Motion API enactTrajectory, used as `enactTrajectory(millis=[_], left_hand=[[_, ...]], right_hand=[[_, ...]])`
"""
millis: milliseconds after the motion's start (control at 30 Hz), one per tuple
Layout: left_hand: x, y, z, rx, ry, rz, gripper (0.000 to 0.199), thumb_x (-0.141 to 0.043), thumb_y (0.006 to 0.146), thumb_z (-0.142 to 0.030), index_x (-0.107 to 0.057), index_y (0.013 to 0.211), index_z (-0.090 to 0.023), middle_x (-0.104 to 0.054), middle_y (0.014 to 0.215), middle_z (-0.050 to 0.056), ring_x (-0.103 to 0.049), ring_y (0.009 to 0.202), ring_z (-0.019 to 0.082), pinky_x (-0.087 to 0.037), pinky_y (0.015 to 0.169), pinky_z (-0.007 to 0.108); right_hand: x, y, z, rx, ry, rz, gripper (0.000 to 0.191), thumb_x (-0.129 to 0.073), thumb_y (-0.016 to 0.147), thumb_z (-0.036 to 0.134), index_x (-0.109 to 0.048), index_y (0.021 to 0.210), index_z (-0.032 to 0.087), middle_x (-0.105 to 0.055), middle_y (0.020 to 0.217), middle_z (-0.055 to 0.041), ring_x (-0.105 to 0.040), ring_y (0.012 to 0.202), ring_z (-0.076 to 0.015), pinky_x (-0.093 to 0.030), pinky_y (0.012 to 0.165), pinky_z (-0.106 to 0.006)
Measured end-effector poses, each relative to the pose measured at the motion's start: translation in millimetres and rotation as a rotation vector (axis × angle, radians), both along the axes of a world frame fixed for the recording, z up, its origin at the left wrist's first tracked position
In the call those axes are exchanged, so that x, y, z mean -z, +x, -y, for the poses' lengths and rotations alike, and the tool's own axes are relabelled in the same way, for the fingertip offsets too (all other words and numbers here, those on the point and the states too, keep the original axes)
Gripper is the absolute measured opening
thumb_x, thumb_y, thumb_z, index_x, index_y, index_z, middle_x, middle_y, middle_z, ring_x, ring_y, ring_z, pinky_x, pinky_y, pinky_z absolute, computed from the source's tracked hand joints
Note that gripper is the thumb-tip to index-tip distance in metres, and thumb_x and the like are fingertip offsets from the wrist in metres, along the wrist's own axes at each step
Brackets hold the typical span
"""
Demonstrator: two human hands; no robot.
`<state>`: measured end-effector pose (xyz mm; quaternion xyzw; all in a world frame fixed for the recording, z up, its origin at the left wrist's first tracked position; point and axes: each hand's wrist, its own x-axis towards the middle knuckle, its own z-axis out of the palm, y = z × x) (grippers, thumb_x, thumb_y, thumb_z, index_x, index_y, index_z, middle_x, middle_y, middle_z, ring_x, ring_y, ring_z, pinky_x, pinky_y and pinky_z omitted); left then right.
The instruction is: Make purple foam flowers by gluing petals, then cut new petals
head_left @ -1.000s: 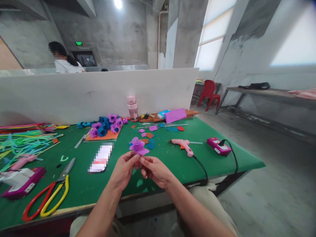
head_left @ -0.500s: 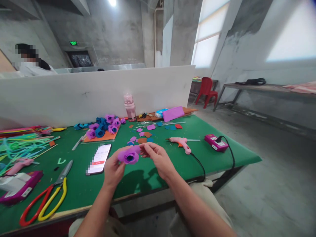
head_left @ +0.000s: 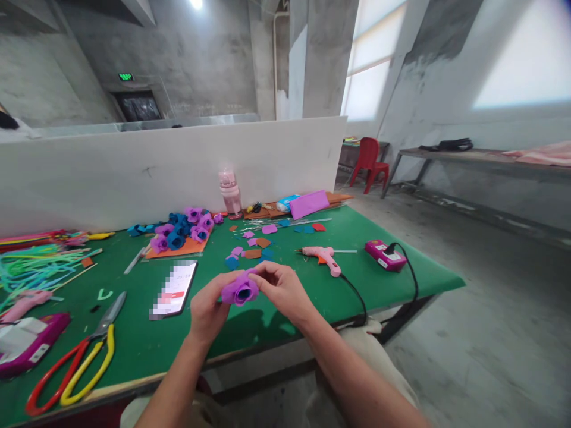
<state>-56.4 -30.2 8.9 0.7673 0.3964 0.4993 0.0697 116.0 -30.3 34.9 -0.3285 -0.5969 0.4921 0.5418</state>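
Note:
A purple craft flower with a dark blue centre is held above the green table, its face turned toward me. My left hand is closed around its left side and underside. The thumb and fingers of my right hand pinch a petal at its upper right edge. Just beyond the hands lie loose petal pieces in purple, blue and brown, among them a brown piece. To the right of my right hand rests a pink glue gun with a black cord.
Finished purple and blue flowers are heaped on an orange sheet at the back. Left of my hands are a phone and large scissors. A pink bottle stands before the white partition. A magenta power strip sits at right.
The flower has shifted slightly right and tilted. My right fingers have moved in from a stretched-out petal to pinch close against the flower. The whole view has turned slightly.

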Motion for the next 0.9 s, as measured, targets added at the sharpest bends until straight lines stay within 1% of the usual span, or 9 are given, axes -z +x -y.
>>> enactTrajectory(millis=[167, 300, 400, 467, 533, 600, 667, 767, 900], left_hand=[[-0.4, -1, -1, -0.009, -0.015, -0.072, 0.023, -0.052, 0.082, -0.021, -0.068, 0.097, -0.022, -0.072, 0.094, 0.005, -0.066, 0.085, 0.018, -0.051, 0.078, 0.028], [-0.2, 1, -1, -0.020, -0.071, -0.060, 0.021, -0.055, 0.078, -0.022, -0.068, 0.094, -0.021, -0.073, 0.090, 0.005, -0.066, 0.081, 0.018, -0.051, 0.075, 0.026], [-1.5, 8, 1, -0.060, -0.232, 0.099, 0.017, -0.060, 0.075, -0.028, -0.067, 0.089, -0.020, -0.072, 0.080, 0.004, -0.065, 0.071, 0.018, -0.051, 0.067, 0.026], [-4.7, 14, 3, -0.036, -0.373, 0.254, 0.016, -0.063, 0.075, -0.032, -0.065, 0.084, -0.018, -0.068, 0.067, 0.002, -0.062, 0.060, 0.016, -0.050, 0.060, 0.025], [-9.0, 19, 4, 0.012, -0.474, 0.372, 0.016, -0.065, 0.074, -0.033, -0.064, 0.078, -0.017, -0.063, 0.057, -0.001, -0.058, 0.052, 0.014, -0.047, 0.054, 0.024], [-12.8, 23, 5, 0.034, -0.518, 0.430, 0.016, -0.067, 0.073, -0.032, -0.063, 0.075, -0.017, -0.060, 0.053, -0.002, -0.055, 0.050, 0.013, -0.045, 0.051, 0.023], [-14.9, 24, 6, 0.036, -0.532, 0.456, 0.017, -0.068, 0.072, -0.032, -0.063, 0.074, -0.016, -0.060, 0.052, -0.002, -0.054, 0.049, 0.012, -0.043, 0.050, 0.023], [-15.3, 25, 6, 0.034, -0.534, 0.484, 0.018, -0.069, 0.072, -0.033, -0.065, 0.077, -0.016, -0.061, 0.054, -0.002, -0.054, 0.051, 0.012, -0.044, 0.052, 0.023], [-15.0, 27, 6, 0.054, -0.549, 0.538, 0.019, -0.070, 0.072, -0.032, -0.066, 0.081, -0.015, -0.061, 0.055, -0.002, -0.053, 0.050, 0.011, -0.043, 0.053, 0.023]], right_hand=[[-0.9, 3, 3, 0.070, 0.048, 0.088, 0.013, -0.059, 0.078, 0.030, -0.064, 0.076, 0.018, -0.059, 0.066, 0.0010, -0.051, 0.061, -0.0114, -0.041, 0.059, -0.023], [-3.1, 3, 1, 0.036, -0.035, 0.012, 0.017, -0.061, 0.077, 0.035, -0.065, 0.077, 0.018, -0.057, 0.062, 0.0015, -0.050, 0.056, -0.0104, -0.041, 0.054, -0.023], [-4.8, 5, -3, 0.012, -0.129, -0.121, 0.029, -0.057, 0.079, 0.045, -0.065, 0.082, 0.017, -0.056, 0.058, 0.0018, -0.049, 0.050, -0.0090, -0.040, 0.051, -0.022], [-4.7, 7, -6, 0.020, -0.204, -0.220, 0.036, -0.055, 0.079, 0.050, -0.064, 0.087, 0.017, -0.058, 0.059, 0.0013, -0.048, 0.048, -0.0080, -0.039, 0.050, -0.021], [-3.2, 9, -8, 0.017, -0.276, -0.296, 0.038, -0.057, 0.076, 0.052, -0.063, 0.085, 0.016, -0.059, 0.061, 0.0010, -0.048, 0.047, -0.0070, -0.039, 0.049, -0.021], [-1.4, 8, -8, -0.014, -0.326, -0.315, 0.035, -0.063, 0.071, 0.050, -0.061, 0.078, 0.016, -0.058, 0.062, 0.0015, -0.048, 0.048, -0.0063, -0.039, 0.049, -0.021], [-0.5, 5, -7, -0.049, -0.332, -0.279, 0.030, -0.067, 0.067, 0.044, -0.059, 0.074, 0.016, -0.058, 0.063, 0.0023, -0.048, 0.049, -0.0064, -0.039, 0.051, -0.021], [-1.5, -1, -3, -0.044, -0.257, -0.189, 0.021, -0.068, 0.065, 0.034, -0.058, 0.073, 0.017, -0.057, 0.063, 0.0030, -0.047, 0.051, -0.0074, -0.038, 0.052, -0.022], [-3.4, -7, -1, 0.001, -0.192, -0.118, 0.013, -0.062, 0.066, 0.028, -0.057, 0.068, 0.017, -0.053, 0.058, 0.0039, -0.043, 0.051, -0.0077, -0.034, 0.050, -0.022]])
